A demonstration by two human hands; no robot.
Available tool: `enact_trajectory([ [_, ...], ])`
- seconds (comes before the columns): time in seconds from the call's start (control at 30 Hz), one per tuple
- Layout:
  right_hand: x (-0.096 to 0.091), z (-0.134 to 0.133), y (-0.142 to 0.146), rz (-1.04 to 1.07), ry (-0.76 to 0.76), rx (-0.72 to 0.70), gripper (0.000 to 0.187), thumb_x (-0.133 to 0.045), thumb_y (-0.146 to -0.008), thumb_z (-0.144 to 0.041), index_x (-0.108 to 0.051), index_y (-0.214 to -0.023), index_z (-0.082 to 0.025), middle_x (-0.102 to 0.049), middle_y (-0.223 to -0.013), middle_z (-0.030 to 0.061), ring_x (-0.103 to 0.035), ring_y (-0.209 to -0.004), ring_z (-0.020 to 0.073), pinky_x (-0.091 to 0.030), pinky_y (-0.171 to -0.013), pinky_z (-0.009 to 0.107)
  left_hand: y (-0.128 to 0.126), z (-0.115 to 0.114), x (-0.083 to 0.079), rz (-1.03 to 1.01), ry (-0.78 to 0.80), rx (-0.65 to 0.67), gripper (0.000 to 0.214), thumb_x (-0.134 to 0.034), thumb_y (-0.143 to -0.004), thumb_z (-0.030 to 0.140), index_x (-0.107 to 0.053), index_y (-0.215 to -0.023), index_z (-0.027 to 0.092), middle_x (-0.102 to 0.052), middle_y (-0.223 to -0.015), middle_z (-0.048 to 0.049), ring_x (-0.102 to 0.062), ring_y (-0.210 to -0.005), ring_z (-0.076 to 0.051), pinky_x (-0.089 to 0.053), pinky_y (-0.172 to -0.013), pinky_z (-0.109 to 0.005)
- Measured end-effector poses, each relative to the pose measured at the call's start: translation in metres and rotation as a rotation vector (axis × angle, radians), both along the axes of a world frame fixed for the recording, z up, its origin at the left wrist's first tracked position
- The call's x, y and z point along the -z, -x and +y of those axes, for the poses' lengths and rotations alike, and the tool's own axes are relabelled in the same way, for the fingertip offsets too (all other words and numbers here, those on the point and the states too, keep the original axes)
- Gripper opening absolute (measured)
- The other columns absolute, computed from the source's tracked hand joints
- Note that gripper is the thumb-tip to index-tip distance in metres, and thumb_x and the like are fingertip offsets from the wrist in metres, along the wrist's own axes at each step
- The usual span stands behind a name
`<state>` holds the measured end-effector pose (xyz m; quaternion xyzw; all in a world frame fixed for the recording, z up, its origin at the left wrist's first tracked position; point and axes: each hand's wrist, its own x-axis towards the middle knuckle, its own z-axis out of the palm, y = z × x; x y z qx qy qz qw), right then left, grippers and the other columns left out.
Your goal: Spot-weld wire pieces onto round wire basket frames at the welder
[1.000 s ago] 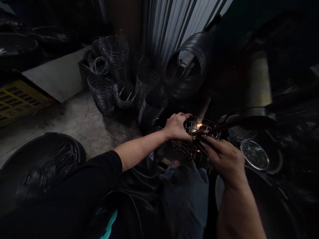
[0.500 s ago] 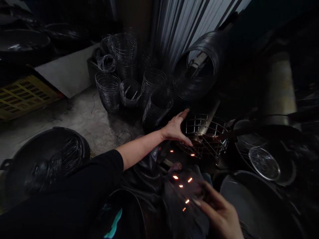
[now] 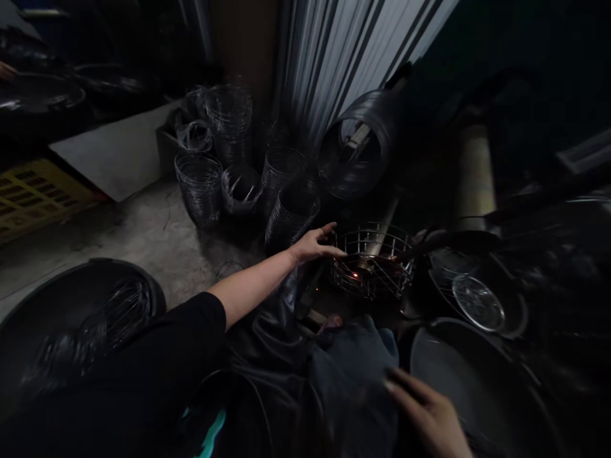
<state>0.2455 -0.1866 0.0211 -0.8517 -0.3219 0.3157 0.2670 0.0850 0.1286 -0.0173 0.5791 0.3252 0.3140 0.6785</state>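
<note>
Here my left hand [image 3: 312,245] lies flat and open against the near-left rim of the wire basket [image 3: 372,261], gripping nothing. A small ember glows low inside it, just right of my fingers. My right hand [image 3: 429,413], also open and empty, hangs low over the dark cloth [image 3: 353,362]; a spark could burn either.

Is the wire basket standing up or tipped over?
Standing up. The wire basket has its round open rim facing up, and the left hand rests on that rim's edge.
</note>
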Motion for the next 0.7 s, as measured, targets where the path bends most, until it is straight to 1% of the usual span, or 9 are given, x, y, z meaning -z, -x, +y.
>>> enact_trajectory([
  [0.07,-0.015,0.023,-0.021,-0.103,-0.073,0.142,0.054,-0.071,-0.053,-0.061,-0.078,-0.089,-0.021,-0.074,-0.095,0.01,-0.066,-0.1,0.0353,-0.054,-0.087,0.042,-0.007,0.009,-0.007,0.005,-0.049,-0.052,0.068,-0.077,-0.067,0.028,-0.057,-0.13,0.015,-0.067,-0.117,-0.0107,-0.062,-0.104,-0.022,-0.046,-0.099,-0.04],
  [0.1,-0.023,0.04,-0.033,-0.171,-0.168,0.166,0.056,-0.068,-0.057,-0.062,-0.077,-0.093,-0.019,-0.073,-0.097,0.0107,-0.065,-0.103,0.0349,-0.052,-0.09,0.042,-0.011,0.014,-0.013,0.009,-0.081,-0.061,0.057,-0.071,-0.072,0.026,-0.06,-0.127,0.014,-0.069,-0.113,-0.0097,-0.063,-0.101,-0.02,-0.046,-0.1,-0.039],
  [0.13,-0.031,0.059,-0.044,-0.242,-0.261,0.159,0.056,-0.066,-0.057,-0.061,-0.077,-0.092,-0.019,-0.073,-0.098,0.0114,-0.064,-0.104,0.0351,-0.05,-0.092,0.042,-0.016,0.018,-0.019,0.015,-0.117,-0.067,0.05,-0.067,-0.074,0.023,-0.063,-0.123,0.014,-0.071,-0.11,-0.0087,-0.064,-0.099,-0.019,-0.045,-0.101,-0.038],
  [0.2,-0.045,0.103,-0.064,-0.38,-0.33,0.066,0.052,-0.062,-0.061,-0.059,-0.076,-0.092,-0.019,-0.073,-0.1,0.0126,-0.064,-0.102,0.0358,-0.048,-0.092,0.044,-0.025,0.025,-0.032,0.033,-0.197,-0.064,0.041,-0.063,-0.074,0.016,-0.068,-0.114,0.014,-0.073,-0.106,-0.0069,-0.065,-0.099,-0.019,-0.043,-0.104,-0.037],
  [0.27,-0.054,0.147,-0.082,-0.406,-0.376,0.027,0.046,-0.061,-0.065,-0.052,-0.076,-0.094,-0.019,-0.072,-0.101,0.0119,-0.062,-0.105,0.035,-0.044,-0.094,0.044,-0.031,0.031,-0.045,0.051,-0.27,-0.042,0.04,-0.062,-0.071,0.011,-0.071,-0.11,0.014,-0.074,-0.103,-0.0055,-0.066,-0.098,-0.019,-0.044,-0.104,-0.036],
  [0.37,-0.058,0.195,-0.105,-0.335,-0.397,-0.067,0.031,-0.069,-0.059,-0.039,-0.075,-0.08,-0.017,-0.073,-0.08,0.0085,-0.066,-0.087,0.0303,-0.049,-0.081,0.037,-0.035,0.037,-0.057,0.079,-0.344,0.023,0.042,-0.063,-0.067,0.01,-0.072,-0.108,0.015,-0.075,-0.099,-0.0043,-0.068,-0.093,-0.019,-0.05,-0.096,-0.034],
  [0.43,-0.054,0.21,-0.118,-0.262,-0.394,-0.105,0.024,-0.072,-0.057,-0.033,-0.073,-0.072,-0.015,-0.069,-0.066,0.0059,-0.065,-0.071,0.0254,-0.05,-0.067,0.033,-0.038,0.039,-0.06,0.102,-0.386,0.06,0.04,-0.066,-0.066,0.011,-0.073,-0.105,0.015,-0.076,-0.098,-0.004,-0.069,-0.092,-0.019,-0.052,-0.093,-0.032],
  [0.53,-0.043,0.214,-0.131,-0.178,-0.382,-0.095,0.021,-0.071,-0.061,-0.031,-0.071,-0.068,-0.012,-0.066,-0.059,0.0051,-0.062,-0.058,0.0211,-0.047,-0.056,0.03,-0.047,0.041,-0.058,0.143,-0.446,0.054,0.035,-0.066,-0.068,0.012,-0.074,-0.102,0.016,-0.075,-0.099,-0.0028,-0.069,-0.094,-0.017,-0.052,-0.094,-0.03],
  [0.7,-0.029,0.212,-0.135,-0.181,-0.378,0.0,0.017,-0.074,-0.059,-0.024,-0.074,-0.073,-0.014,-0.067,-0.063,0.0031,-0.061,-0.059,0.0195,-0.047,-0.061,0.031,-0.055,0.057,-0.06,0.256,-0.501,-0.079,0.028,-0.065,-0.072,0.013,-0.074,-0.098,0.017,-0.075,-0.101,-0.0036,-0.066,-0.103,-0.02,-0.045,-0.105,-0.035],
])
